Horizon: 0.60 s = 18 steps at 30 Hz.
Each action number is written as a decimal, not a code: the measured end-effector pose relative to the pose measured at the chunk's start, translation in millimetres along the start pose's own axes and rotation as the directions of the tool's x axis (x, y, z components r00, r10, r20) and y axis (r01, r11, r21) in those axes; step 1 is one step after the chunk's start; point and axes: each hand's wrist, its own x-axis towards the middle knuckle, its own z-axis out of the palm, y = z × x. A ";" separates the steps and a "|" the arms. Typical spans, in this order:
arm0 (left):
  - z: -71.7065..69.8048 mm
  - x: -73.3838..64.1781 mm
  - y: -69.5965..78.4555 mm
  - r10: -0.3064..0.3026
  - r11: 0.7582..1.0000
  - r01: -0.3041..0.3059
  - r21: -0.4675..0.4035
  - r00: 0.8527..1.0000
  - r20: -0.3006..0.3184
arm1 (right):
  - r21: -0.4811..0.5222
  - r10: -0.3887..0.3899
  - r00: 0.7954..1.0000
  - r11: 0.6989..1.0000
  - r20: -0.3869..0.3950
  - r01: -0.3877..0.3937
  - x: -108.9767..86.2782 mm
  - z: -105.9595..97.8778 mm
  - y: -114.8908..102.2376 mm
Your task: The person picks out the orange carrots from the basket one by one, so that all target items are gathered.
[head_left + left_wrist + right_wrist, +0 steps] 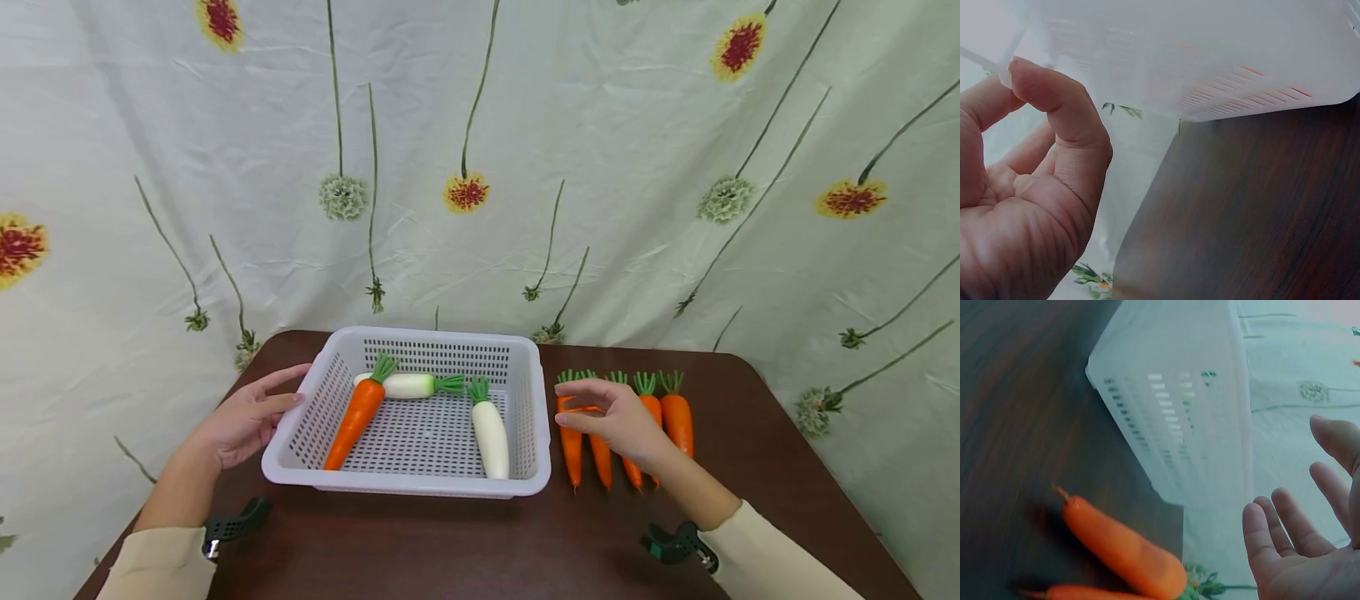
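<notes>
A white slotted basket (416, 483) stands on the table, holding one orange carrot (356, 423) and two white radishes, one lying across the back (408, 385) and one (491, 440) along the right side. My left hand (243, 423) is at the basket's left side, thumb tip and fingertips right at the rim. In the left wrist view its thumb (1075, 119) is bent near the rim corner. My right hand (618, 421) hovers over a row of several carrots (678, 421), fingers relaxed and holding nothing. It partly hides the row from the head camera.
The dark brown table (390, 550) carries the basket and the carrot row to its right. A white flower-print cloth (465, 267) hangs right behind the table's far edge. Dark wrist straps (678, 546) sit on both forearms.
</notes>
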 end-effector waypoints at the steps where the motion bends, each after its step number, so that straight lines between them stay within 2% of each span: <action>1: 0.0 0.0 0.4 -0.001 1.000 0.001 -0.005 1.000 0.001 | 0.010 0.000 1.000 1.000 0.000 0.000 0.9 2.0 -1.1; 5: -0.4 -0.2 1.0 -0.004 1.000 0.004 -0.020 1.000 0.012 | 0.049 -0.006 1.000 0.999 0.008 0.005 5.8 10.4 -5.9; 8: -0.8 -0.5 1.0 -0.001 1.000 0.002 -0.029 1.000 0.023 | 0.063 0.016 1.000 0.998 0.024 -0.018 9.7 17.1 -9.9; 12: -0.3 -1.4 1.7 0.003 0.999 -0.001 -0.040 0.999 0.034 | 0.031 0.042 0.999 0.999 0.034 -0.043 13.5 23.8 -15.3; 18: -0.8 -0.7 2.3 0.000 0.999 0.002 -0.034 0.999 0.046 | 0.022 0.025 0.998 0.999 0.059 -0.026 18.9 30.8 -24.7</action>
